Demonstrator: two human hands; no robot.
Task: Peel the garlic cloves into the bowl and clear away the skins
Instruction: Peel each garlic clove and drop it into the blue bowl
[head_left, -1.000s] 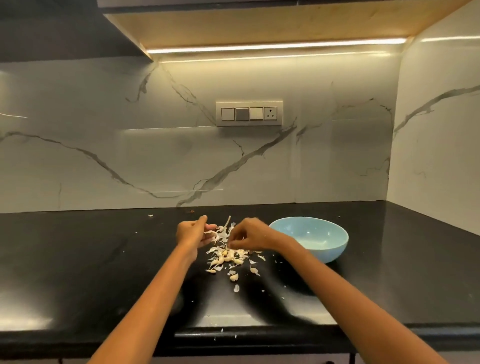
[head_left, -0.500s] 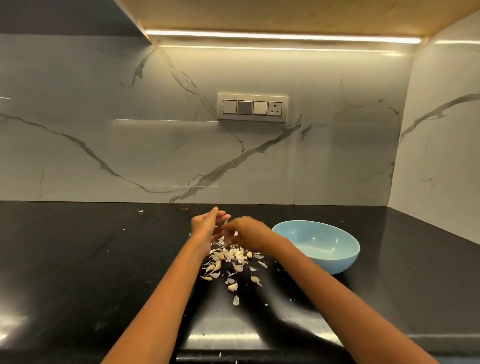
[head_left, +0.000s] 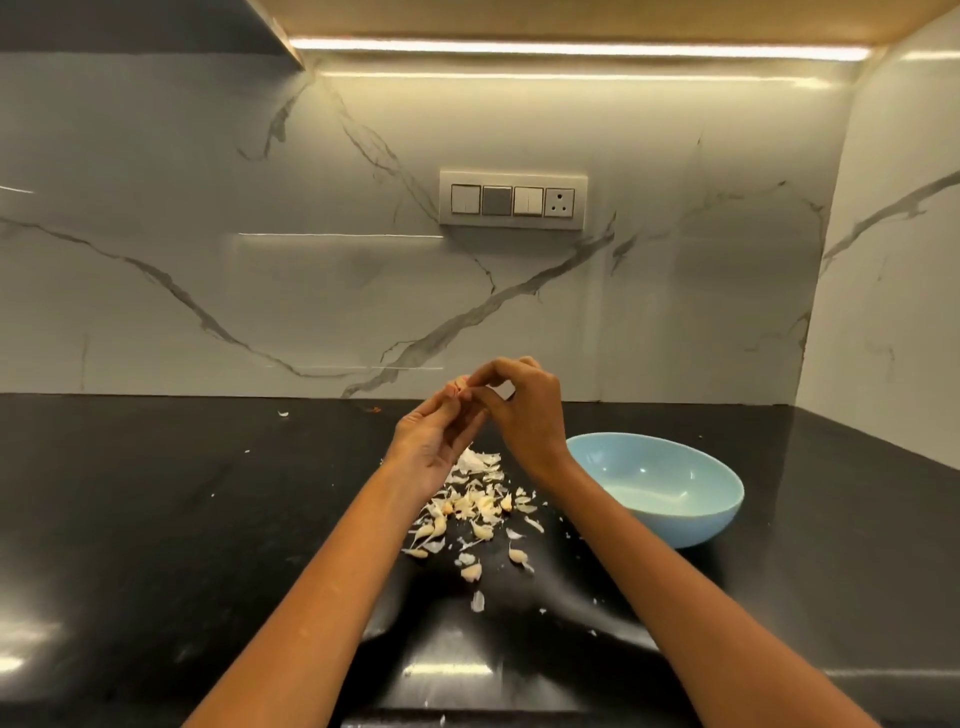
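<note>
A pile of garlic cloves and papery skins (head_left: 475, 506) lies on the black counter (head_left: 156, 519) in front of me. Both hands are raised above the pile. My left hand (head_left: 436, 441) holds a small garlic clove (head_left: 458, 387) at its fingertips. My right hand (head_left: 519, 410) pinches at the same clove from the right, fingers curled. A light blue bowl (head_left: 670, 514) stands on the counter just right of the pile; nothing shows inside it.
A marble backsplash with a switch panel (head_left: 513, 200) rises behind the counter, and a side wall (head_left: 883, 312) closes the right. A few skin scraps (head_left: 283, 413) lie scattered on the counter. The counter's front edge runs along the bottom.
Both hands have lifted off the pile, bringing one clove up between their fingertips. The camera has tilted down slightly and come closer.
</note>
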